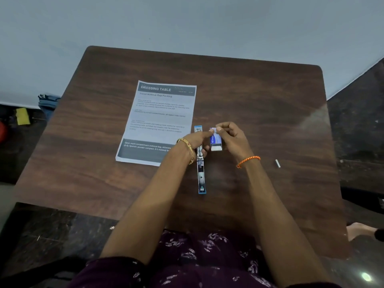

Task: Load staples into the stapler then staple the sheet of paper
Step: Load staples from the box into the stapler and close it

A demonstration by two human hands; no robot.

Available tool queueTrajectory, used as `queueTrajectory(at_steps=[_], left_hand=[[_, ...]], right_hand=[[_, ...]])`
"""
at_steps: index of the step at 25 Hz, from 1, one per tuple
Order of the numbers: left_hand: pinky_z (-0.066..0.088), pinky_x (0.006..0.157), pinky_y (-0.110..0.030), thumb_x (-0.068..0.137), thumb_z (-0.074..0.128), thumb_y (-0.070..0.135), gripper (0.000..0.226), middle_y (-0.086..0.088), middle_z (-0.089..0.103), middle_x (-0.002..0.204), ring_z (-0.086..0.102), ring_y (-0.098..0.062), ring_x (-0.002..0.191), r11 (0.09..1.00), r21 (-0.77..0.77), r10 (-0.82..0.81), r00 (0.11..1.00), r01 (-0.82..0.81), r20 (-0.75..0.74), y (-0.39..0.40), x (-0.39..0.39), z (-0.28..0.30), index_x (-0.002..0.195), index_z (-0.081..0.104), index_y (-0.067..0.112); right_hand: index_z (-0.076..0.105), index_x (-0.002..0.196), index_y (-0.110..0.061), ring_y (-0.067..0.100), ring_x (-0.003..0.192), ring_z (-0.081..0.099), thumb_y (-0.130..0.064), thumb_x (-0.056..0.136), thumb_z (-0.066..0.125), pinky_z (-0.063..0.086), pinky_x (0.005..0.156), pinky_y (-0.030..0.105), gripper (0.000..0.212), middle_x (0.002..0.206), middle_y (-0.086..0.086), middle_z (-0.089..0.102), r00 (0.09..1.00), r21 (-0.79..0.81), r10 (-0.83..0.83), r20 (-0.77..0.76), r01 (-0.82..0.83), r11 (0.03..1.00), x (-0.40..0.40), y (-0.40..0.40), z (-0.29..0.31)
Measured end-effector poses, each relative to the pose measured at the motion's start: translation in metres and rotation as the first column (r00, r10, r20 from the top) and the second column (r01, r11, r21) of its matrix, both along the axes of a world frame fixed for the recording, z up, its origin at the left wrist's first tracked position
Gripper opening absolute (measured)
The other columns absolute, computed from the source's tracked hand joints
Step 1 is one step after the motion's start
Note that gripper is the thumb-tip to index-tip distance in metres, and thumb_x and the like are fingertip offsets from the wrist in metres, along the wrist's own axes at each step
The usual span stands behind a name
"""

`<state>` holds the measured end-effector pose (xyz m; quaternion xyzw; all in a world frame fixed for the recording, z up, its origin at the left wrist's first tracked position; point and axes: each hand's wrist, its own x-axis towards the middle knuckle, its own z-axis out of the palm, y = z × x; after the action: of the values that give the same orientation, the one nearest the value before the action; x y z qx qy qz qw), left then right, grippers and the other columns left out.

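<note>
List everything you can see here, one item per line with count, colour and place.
table: one, dark brown wood grain, fills the middle
printed sheet: one, white with grey bands, left of centre on the table
stapler: one, blue and metal, opened out flat, right of the sheet
staple box: one, blue and white, held above the table beside the stapler
staple strip: one, silvery, loose on the table at right
yellow object: one, on the floor at far left
left hand: one, gold bangle, fingers on the box
right hand: one, orange thread bracelet, fingers at the box's top
</note>
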<state>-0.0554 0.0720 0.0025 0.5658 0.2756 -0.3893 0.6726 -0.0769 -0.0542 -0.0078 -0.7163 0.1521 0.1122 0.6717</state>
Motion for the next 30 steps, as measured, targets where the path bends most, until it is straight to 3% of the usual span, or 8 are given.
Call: queueTrajectory(at_steps=[3, 7, 13, 18, 20, 25, 28, 30], left_hand=[[0.026, 0.029, -0.009, 0.091, 0.055, 0.029, 0.028, -0.005, 0.052, 0.062, 0.040, -0.005, 0.025, 0.994, 0.047, 0.100, 0.994, -0.102, 0.044, 0.002, 0.002, -0.005, 0.070, 0.052, 0.012], [0.027, 0.029, -0.008, 0.088, 0.060, 0.031, 0.024, 0.001, 0.062, 0.044, 0.049, -0.007, 0.027, 0.982, 0.087, 0.165, 0.985, -0.169, 0.049, 0.004, 0.002, -0.005, 0.072, 0.055, 0.013], [0.026, 0.030, -0.007, 0.088, 0.058, 0.030, 0.038, -0.009, 0.066, 0.099, 0.055, -0.008, 0.032, 0.972, 0.131, 0.185, 0.980, -0.194, 0.076, 0.003, 0.000, -0.007, 0.117, 0.058, 0.006], [0.026, 0.030, -0.007, 0.091, 0.054, 0.028, 0.031, -0.001, 0.071, 0.059, 0.063, -0.014, 0.039, 0.977, 0.051, 0.204, 0.977, -0.208, 0.065, 0.001, -0.005, 0.003, 0.114, 0.055, 0.007], [0.027, 0.030, -0.008, 0.090, 0.055, 0.029, 0.033, -0.003, 0.071, 0.062, 0.062, -0.014, 0.039, 0.978, 0.084, 0.186, 0.980, -0.192, 0.073, 0.000, -0.006, 0.003, 0.113, 0.057, 0.005], [0.029, 0.030, -0.008, 0.087, 0.060, 0.026, 0.019, -0.009, 0.058, 0.071, 0.048, -0.018, 0.048, 0.961, 0.210, 0.152, 0.979, -0.178, 0.133, -0.005, -0.010, 0.005, 0.080, 0.053, 0.011], [0.029, 0.030, -0.007, 0.088, 0.058, 0.024, 0.017, -0.009, 0.050, 0.064, 0.039, -0.018, 0.045, 0.957, 0.240, 0.126, 0.980, -0.161, 0.155, -0.009, -0.011, 0.005, 0.086, 0.053, 0.008], [0.030, 0.031, -0.007, 0.088, 0.058, 0.024, 0.020, -0.009, 0.048, 0.062, 0.040, -0.016, 0.036, 0.957, 0.241, 0.126, 0.981, -0.159, 0.145, -0.009, -0.011, 0.006, 0.094, 0.052, 0.006]], right_hand=[[0.060, 0.083, -0.030, 0.013, 0.079, 0.060, -0.017, 0.086, 0.057, 0.052, 0.071, 0.035, 0.014, 0.081, -0.006, 0.062, 0.983, -0.138, -0.144, 0.113, 0.159, 0.978, -0.011, 0.000, -0.001], [0.067, 0.093, -0.017, -0.002, 0.073, 0.055, -0.003, 0.081, 0.057, 0.042, 0.064, 0.007, 0.021, 0.087, -0.001, 0.057, 0.952, -0.289, -0.022, 0.306, 0.114, 0.951, -0.038, 0.006, 0.006], [0.068, 0.087, -0.010, 0.008, 0.074, 0.057, 0.001, 0.079, 0.056, 0.043, 0.063, 0.009, 0.019, 0.090, 0.003, 0.054, 0.910, -0.385, 0.122, 0.396, 0.044, 0.922, -0.055, 0.005, 0.008], [0.066, 0.074, -0.005, 0.000, 0.075, 0.059, -0.005, 0.080, 0.062, 0.042, 0.061, 0.008, 0.007, 0.084, 0.007, 0.056, 0.920, -0.351, 0.082, 0.384, 0.063, 0.934, -0.060, 0.006, 0.007], [0.063, 0.072, -0.004, -0.003, 0.075, 0.059, -0.009, 0.080, 0.065, 0.042, 0.060, 0.007, 0.010, 0.082, 0.005, 0.056, 0.920, -0.357, 0.053, 0.389, 0.097, 0.929, -0.058, 0.007, 0.005], [0.064, 0.090, -0.010, 0.003, 0.070, 0.055, -0.005, 0.077, 0.062, 0.048, 0.066, 0.017, 0.014, 0.090, 0.006, 0.056, 0.910, -0.481, 0.164, 0.381, 0.044, 0.875, -0.052, 0.005, 0.004], [0.064, 0.095, -0.010, 0.020, 0.076, 0.058, -0.011, 0.076, 0.063, 0.052, 0.067, 0.040, 0.019, 0.091, 0.007, 0.054, 0.902, -0.625, 0.279, 0.331, -0.011, 0.780, -0.053, 0.004, 0.004], [0.064, 0.095, -0.009, 0.022, 0.077, 0.057, -0.014, 0.077, 0.064, 0.051, 0.061, 0.038, 0.019, 0.091, 0.007, 0.054, 0.888, -0.683, 0.324, 0.326, -0.016, 0.730, -0.053, 0.003, 0.006]])
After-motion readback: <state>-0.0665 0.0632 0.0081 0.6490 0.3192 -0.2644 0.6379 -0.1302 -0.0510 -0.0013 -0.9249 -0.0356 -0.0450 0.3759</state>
